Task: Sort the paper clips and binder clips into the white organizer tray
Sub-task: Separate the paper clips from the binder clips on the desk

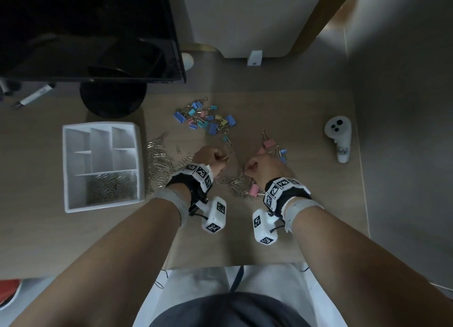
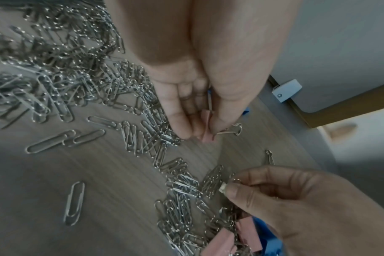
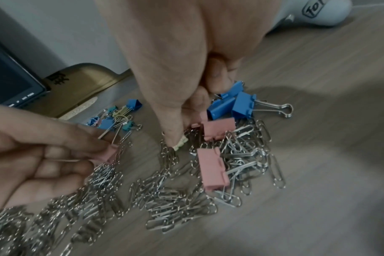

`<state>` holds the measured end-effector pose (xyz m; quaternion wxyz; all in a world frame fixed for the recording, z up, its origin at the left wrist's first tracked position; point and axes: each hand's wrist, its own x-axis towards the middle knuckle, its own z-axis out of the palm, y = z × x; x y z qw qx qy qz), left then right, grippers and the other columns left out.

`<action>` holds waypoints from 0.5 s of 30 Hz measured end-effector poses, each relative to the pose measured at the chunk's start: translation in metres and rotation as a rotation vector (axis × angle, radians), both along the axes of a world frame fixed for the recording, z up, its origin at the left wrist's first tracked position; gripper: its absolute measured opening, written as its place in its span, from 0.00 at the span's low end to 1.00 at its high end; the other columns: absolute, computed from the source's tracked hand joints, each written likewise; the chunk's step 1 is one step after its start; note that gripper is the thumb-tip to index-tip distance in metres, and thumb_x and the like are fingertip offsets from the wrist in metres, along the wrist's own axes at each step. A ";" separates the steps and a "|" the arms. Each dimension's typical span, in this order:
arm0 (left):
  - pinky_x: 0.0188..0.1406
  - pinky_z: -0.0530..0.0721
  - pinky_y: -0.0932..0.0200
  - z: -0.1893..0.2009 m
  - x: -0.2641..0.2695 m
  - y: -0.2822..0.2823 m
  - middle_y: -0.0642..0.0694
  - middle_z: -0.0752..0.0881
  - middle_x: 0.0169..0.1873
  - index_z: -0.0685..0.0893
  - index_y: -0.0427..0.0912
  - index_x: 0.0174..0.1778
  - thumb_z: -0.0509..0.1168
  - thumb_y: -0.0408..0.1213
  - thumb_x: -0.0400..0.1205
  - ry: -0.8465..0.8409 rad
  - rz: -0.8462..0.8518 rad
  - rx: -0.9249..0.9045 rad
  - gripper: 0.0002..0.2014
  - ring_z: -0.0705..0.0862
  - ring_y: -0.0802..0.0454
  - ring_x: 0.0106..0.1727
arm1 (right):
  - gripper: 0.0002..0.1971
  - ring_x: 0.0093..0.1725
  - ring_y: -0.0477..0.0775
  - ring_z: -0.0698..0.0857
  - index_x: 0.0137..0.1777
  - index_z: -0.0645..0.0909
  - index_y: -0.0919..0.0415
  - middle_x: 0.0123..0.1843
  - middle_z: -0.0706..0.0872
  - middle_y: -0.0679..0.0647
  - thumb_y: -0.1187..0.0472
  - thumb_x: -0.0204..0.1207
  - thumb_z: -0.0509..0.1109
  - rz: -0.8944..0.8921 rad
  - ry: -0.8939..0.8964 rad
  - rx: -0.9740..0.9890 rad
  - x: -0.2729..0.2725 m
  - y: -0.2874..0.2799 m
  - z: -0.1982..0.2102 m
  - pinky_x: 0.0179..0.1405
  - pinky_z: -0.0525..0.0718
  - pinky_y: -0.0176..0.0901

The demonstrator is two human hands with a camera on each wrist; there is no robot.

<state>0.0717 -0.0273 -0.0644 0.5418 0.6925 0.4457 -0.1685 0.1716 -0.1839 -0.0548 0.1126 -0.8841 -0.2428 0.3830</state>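
A: What were the hands doing?

B: The left hand point(image 2: 186, 97) had its fingers curled round a pink clip point(image 2: 206, 124), thumb pressing it. The right hand point(image 3: 186, 86) pinched a small pale clip point(image 3: 179, 145) at the fingertips, with a string of paper clips point(image 3: 171, 159) hanging from it, and seemed to hold blue clips point(image 3: 230, 102) too.

A: And the tray?

B: The tray point(image 1: 67, 170) sat on the desk point(image 1: 306, 121) well to the left; only its nearest compartment held paper clips. The main pile of binder clips point(image 1: 206, 118) lay beyond the hands, loose paper clips point(image 1: 159, 160) between tray and left hand.

A: What might have gone wrong?

B: I'd have guessed the tangle. Lifting that pale clip would likely have dragged the snagged string along, so paper clips landed among binder clips, or dropped off midway. Two more pink ones point(image 3: 213, 166) lay buried in the heap and could have been scooped up with paper clips.
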 end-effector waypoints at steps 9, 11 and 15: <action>0.27 0.81 0.60 0.004 0.007 0.009 0.40 0.88 0.31 0.82 0.42 0.34 0.72 0.25 0.75 0.011 0.232 -0.098 0.09 0.81 0.47 0.26 | 0.13 0.23 0.41 0.77 0.46 0.85 0.68 0.36 0.91 0.49 0.59 0.86 0.65 -0.473 0.349 0.353 0.015 0.015 -0.002 0.23 0.75 0.30; 0.26 0.82 0.60 0.003 0.012 0.013 0.42 0.86 0.29 0.81 0.42 0.35 0.73 0.26 0.74 0.013 0.242 -0.115 0.09 0.80 0.48 0.25 | 0.13 0.23 0.44 0.77 0.44 0.84 0.66 0.38 0.91 0.54 0.61 0.87 0.64 -0.529 0.401 0.389 0.020 0.019 -0.005 0.23 0.74 0.31; 0.25 0.80 0.59 0.003 0.018 0.017 0.42 0.86 0.29 0.80 0.41 0.36 0.71 0.24 0.75 0.020 0.246 -0.151 0.08 0.79 0.47 0.25 | 0.13 0.26 0.52 0.79 0.34 0.81 0.54 0.26 0.83 0.49 0.55 0.80 0.72 -0.572 0.317 0.372 0.025 0.024 -0.017 0.33 0.81 0.50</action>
